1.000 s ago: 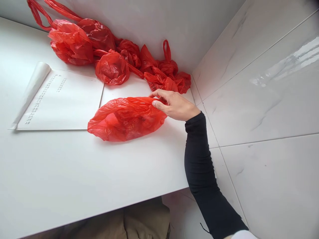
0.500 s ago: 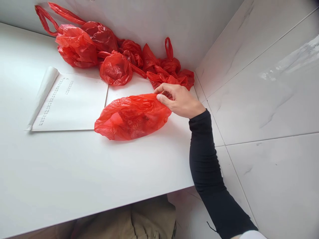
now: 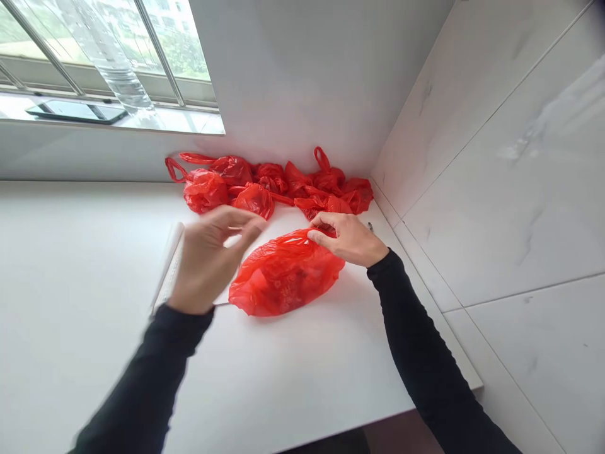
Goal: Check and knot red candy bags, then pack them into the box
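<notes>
Bag translucent red, faintly printed in paler tone; bundles red, deeper where folded; table plain white; tiles white, grey-veined, dark-lined; wall plain grey; sleeves black; bars silvery; trees green

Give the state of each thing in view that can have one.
Front red translucent plastic bag: upper edge pinched by right hand
Rear red plastic bags: bunched, crumpled
Clear plastic bottle: standing upright
Thin dark rectangular device: lying flat
Bare left hand: blurred, fingers curved
White paper: partly hidden
</notes>
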{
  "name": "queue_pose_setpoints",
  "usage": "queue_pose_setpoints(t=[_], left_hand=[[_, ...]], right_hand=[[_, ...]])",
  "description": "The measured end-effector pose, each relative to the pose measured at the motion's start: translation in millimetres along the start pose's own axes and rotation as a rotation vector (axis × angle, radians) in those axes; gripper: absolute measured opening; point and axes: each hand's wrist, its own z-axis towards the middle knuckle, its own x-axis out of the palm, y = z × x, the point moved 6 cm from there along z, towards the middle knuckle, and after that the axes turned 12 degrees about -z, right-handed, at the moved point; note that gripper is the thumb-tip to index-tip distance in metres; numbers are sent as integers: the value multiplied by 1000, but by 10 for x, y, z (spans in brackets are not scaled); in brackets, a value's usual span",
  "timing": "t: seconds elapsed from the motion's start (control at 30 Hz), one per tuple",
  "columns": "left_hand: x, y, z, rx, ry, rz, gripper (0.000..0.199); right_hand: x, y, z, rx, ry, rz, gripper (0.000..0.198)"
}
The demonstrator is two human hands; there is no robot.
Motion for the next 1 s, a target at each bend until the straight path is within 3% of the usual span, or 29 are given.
queue_pose_setpoints(t=[0.1,0.17,0.27,0.43,0.57,0.7,0.8,0.87,0.93,1.0], left_hand=[[290,121,101,98,186,151,38],[332,201,189,106,239,224,36],[116,184,358,103,171,284,18],[-324,-5,528,65,-23,217,15],[-376,-89,514,79,-38,152,16],[-426,-138,441,124,-96,212,15],[-451,-106,386,3,-59,145,18],[-424,-70,352,-123,8,-26,20],[-365,-71,327,-196,74,-191,17],[-298,-107,318,-202,139,-292,13]], right_hand=[[-41,-33,16,65,-69,37,15],[-82,-100,23,136,-127,84,13],[-156,-225,28,225,-218,148,10],[-280,-331,2,302,-286,196,6],[-360,-297,-57,349,-263,152,14],[-344,-320,-106,425,-149,67,33],[-340,-323,-131,442,-136,25,34],[-422,-218,-151,385,-262,-29,32],[-507,8,-175,232,-413,-47,33],[-474,275,-170,23,-413,25,29]])
